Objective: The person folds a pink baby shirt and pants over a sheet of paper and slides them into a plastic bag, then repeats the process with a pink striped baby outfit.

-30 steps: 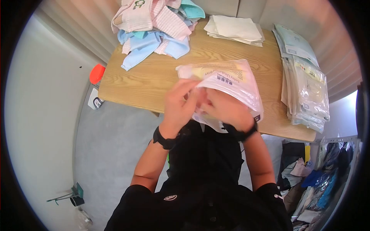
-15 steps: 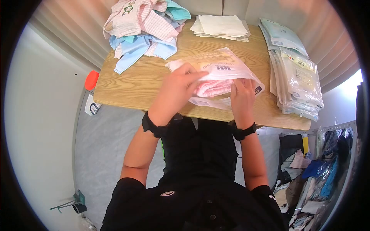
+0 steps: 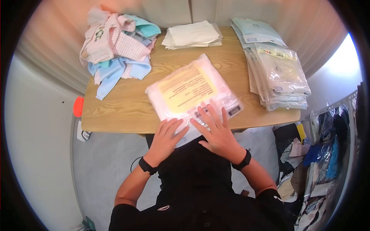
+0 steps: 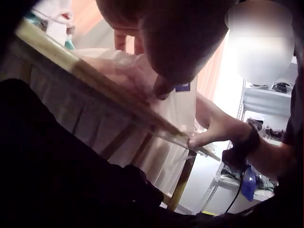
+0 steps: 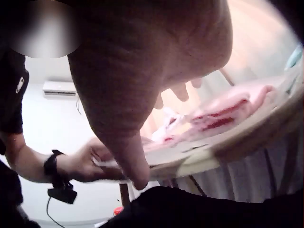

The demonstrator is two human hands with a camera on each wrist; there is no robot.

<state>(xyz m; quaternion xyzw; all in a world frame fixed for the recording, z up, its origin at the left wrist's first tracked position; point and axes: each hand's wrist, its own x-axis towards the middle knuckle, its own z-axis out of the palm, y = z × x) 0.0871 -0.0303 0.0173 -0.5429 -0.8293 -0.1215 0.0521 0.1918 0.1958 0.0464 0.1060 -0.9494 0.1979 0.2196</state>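
Observation:
A clear plastic bag [image 3: 181,82] with a yellow printed label lies on the table, its near end reaching over the front edge. Folded pink clothing [image 5: 223,114] shows inside it in the right wrist view. My left hand [image 3: 165,139] rests on the bag's near left part, fingers extended. Spread fingers of my right hand [image 3: 216,133] lie flat across the near right part, by the dark printed patch. In the left wrist view the right hand [image 4: 216,126] is at the table edge, thumb low.
A heap of baby clothes [image 3: 115,46] lies at the back left of the wooden table [image 3: 115,115]. White sheets [image 3: 192,34] are stacked at the back. Packed bags [image 3: 277,69] are piled on the right. Beyond the table's right side stands a shelf with clothing [image 3: 323,154].
Both hands have come out of the bag's opening and now lie on top of it near the front edge. The bag is turned and flatter, its yellow label fully showing, the pink clothing covered.

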